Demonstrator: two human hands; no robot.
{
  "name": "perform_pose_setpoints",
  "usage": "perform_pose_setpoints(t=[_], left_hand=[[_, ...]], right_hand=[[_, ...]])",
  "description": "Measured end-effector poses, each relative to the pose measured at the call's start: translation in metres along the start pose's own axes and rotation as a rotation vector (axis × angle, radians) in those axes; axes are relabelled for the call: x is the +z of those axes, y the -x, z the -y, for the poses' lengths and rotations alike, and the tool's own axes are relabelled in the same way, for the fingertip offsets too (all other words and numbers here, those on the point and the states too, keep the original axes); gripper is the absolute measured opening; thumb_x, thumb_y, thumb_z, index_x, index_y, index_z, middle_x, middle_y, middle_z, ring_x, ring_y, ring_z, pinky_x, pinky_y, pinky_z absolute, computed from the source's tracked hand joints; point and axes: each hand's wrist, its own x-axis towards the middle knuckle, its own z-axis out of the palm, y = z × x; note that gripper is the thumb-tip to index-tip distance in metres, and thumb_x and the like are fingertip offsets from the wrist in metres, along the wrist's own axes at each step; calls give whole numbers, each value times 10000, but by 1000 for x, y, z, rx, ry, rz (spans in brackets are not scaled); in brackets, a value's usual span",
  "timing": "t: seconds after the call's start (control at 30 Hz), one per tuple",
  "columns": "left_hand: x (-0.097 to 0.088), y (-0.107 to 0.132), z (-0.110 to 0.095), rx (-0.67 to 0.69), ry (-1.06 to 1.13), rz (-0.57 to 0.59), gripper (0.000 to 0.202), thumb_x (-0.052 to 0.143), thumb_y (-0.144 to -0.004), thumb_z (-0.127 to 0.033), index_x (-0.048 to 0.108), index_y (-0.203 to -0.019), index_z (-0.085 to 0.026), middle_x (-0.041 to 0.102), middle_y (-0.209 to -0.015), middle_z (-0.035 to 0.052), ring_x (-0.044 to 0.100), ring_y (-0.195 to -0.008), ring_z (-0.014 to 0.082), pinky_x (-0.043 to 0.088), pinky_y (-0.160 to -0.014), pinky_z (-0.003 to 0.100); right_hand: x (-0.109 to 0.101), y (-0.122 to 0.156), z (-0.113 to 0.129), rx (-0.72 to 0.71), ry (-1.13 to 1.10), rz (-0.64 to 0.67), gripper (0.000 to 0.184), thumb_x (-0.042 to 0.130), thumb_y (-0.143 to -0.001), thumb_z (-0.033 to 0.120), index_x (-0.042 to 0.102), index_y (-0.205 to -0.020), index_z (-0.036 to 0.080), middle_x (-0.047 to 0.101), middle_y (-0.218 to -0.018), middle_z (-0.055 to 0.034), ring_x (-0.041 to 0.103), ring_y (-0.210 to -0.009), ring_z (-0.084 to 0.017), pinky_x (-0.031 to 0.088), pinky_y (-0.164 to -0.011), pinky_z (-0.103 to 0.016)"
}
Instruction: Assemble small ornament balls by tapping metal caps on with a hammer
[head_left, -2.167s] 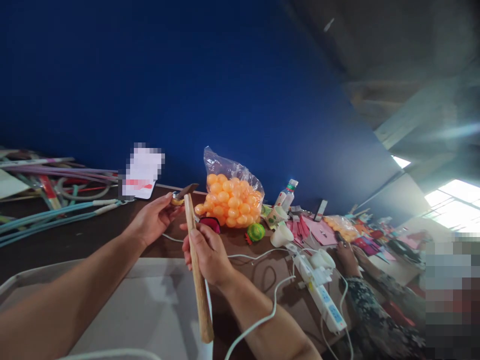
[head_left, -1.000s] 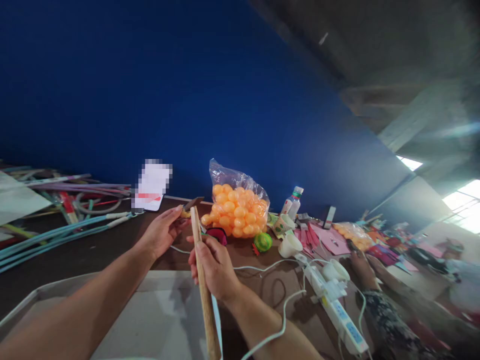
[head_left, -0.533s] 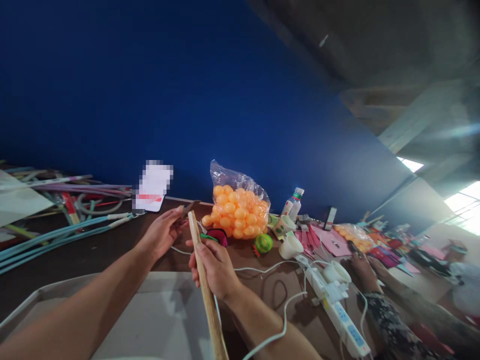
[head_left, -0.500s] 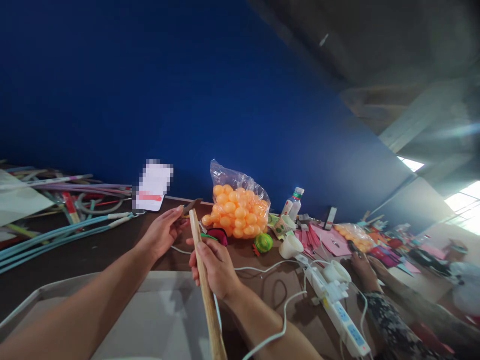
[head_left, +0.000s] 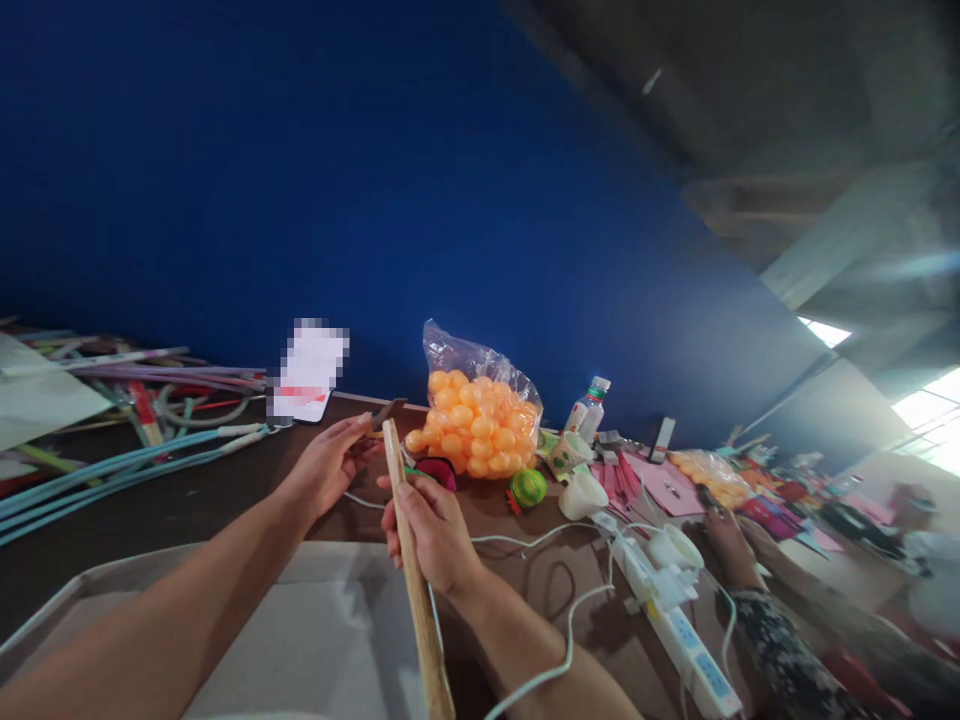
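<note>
My right hand (head_left: 429, 531) is closed round the wooden handle of a hammer (head_left: 409, 566), which runs from the bottom edge up to a dark head (head_left: 387, 410) near my left fingertips. My left hand (head_left: 328, 463) reaches forward with thumb and fingers pinched at a small orange object beside the hammer head; the object is mostly hidden. Just beyond both hands stands a clear plastic bag of orange balls (head_left: 474, 424) on the dark brown table (head_left: 187, 490).
A grey tray (head_left: 315, 620) lies under my forearms. Coloured hoops and tubes (head_left: 127, 440) are heaped at the left. White cable and a power strip (head_left: 679, 625) run right, beside white cups (head_left: 580, 494), a green disc (head_left: 528, 486), a bottle (head_left: 589, 405), and another person's forearm (head_left: 739, 575).
Both hands keep the same hold on hammer and small object. The view has dropped slightly, so the table things sit a little higher in frame than 2.2 s ago.
</note>
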Motion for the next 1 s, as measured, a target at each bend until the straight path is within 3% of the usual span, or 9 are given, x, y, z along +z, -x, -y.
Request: perform_pose_setpoints(t=[1.0], left_hand=[[-4, -2, 3, 14, -41, 27, 87, 676, -853, -103, 707, -771, -108, 719, -715, 61, 682, -605, 126, 598, -626, 233]], right_hand=[[0, -1, -2, -42, -56, -16, 570, 636, -804, 633, 629, -1082, 136, 575, -630, 36, 478, -422, -66, 391, -374, -186]])
